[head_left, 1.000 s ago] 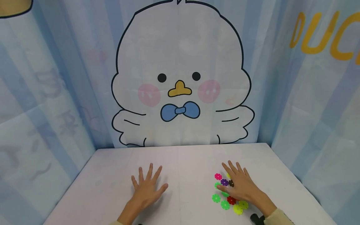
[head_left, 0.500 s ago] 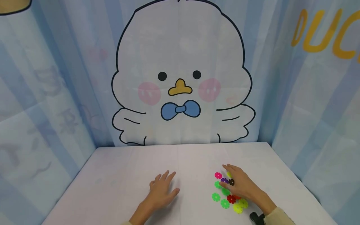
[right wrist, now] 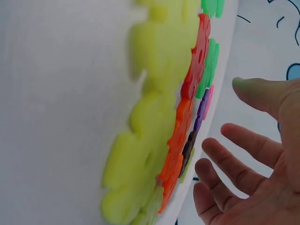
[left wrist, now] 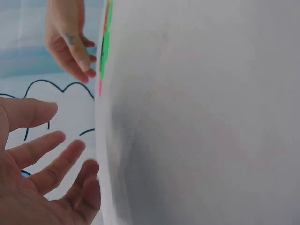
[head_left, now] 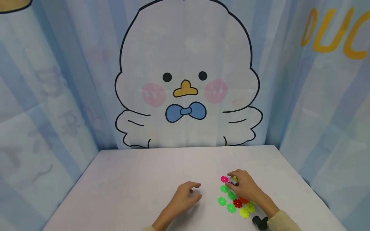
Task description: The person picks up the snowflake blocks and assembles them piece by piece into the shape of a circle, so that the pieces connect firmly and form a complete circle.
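My right hand (head_left: 245,186) hovers over a loose cluster of small notched plastic discs on the right of the table. Its fingers are loosely bent, with nothing held between them. Among the discs are a pink disc (head_left: 224,179), a green disc (head_left: 222,201), a red disc (head_left: 237,203), an orange disc (head_left: 243,200) and a yellow disc (head_left: 244,213). The hand partly covers a purple disc, a dark brown disc and another yellow one. In the right wrist view, a gap shows between the fingertips and the discs. My left hand (head_left: 183,197), relaxed and holding nothing, is left of the cluster.
A white-covered table (head_left: 130,192) spreads under both hands. Near the right sleeve lies a black object (head_left: 260,222), partly hidden. Behind the table hangs a curtain (head_left: 185,134) with a printed duck, and curtains enclose both sides.
My left hand has moved right toward the discs, and its spread fingers have drawn together and bent. The right hand's fingers have bent in over the far discs.
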`<action>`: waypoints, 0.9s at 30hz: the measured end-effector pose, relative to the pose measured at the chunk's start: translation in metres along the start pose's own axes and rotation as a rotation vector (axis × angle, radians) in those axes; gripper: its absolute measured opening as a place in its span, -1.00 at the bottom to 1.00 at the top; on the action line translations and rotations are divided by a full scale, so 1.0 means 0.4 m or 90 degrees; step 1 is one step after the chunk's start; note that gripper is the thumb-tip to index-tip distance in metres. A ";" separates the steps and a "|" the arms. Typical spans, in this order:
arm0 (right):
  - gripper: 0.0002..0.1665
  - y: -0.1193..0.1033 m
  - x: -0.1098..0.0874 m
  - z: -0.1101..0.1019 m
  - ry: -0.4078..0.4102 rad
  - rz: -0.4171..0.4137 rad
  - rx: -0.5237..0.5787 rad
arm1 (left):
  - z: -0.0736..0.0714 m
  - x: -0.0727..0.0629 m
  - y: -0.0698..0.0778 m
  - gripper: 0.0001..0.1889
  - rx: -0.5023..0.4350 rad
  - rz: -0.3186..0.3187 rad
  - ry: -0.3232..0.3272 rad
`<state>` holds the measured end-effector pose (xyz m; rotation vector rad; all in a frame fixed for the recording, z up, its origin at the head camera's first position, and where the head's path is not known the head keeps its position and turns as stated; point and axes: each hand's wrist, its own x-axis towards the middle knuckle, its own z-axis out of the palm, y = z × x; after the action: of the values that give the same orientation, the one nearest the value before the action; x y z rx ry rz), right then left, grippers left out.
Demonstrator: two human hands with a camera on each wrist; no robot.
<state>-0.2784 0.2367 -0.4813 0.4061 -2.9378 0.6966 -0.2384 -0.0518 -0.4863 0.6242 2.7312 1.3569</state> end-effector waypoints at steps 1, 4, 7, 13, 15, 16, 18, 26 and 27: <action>-0.49 -0.002 0.001 0.001 0.000 0.004 0.006 | 0.006 0.006 0.003 -0.59 -0.022 -0.003 -0.011; -0.52 -0.008 0.007 0.004 -0.003 0.016 0.014 | 0.026 0.025 0.015 -0.62 -0.097 -0.032 -0.053; -0.54 -0.015 0.014 0.006 -0.002 0.025 0.018 | 0.048 0.042 0.026 -0.65 -0.141 -0.053 -0.086; -0.60 -0.017 0.035 0.017 -0.001 0.045 0.046 | 0.086 0.061 0.052 -0.67 -0.159 -0.072 -0.113; -0.61 -0.014 0.043 0.021 -0.002 0.050 0.058 | 0.095 0.067 0.060 -0.67 -0.154 -0.078 -0.117; -0.61 -0.013 0.047 0.023 -0.003 0.052 0.064 | 0.099 0.070 0.062 -0.67 -0.152 -0.079 -0.119; -0.61 -0.013 0.051 0.024 -0.005 0.054 0.069 | 0.107 0.076 0.066 -0.66 -0.144 -0.079 -0.120; -0.62 -0.009 0.058 0.028 -0.014 0.062 0.065 | 0.133 0.099 0.069 -0.69 -0.038 -0.060 -0.105; -0.62 -0.008 0.058 0.028 -0.014 0.058 0.062 | 0.135 0.101 0.069 -0.69 -0.027 -0.060 -0.105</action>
<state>-0.3002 0.2233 -0.4863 0.2898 -2.9669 0.8546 -0.2552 0.0189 -0.4926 0.5696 2.5621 1.2776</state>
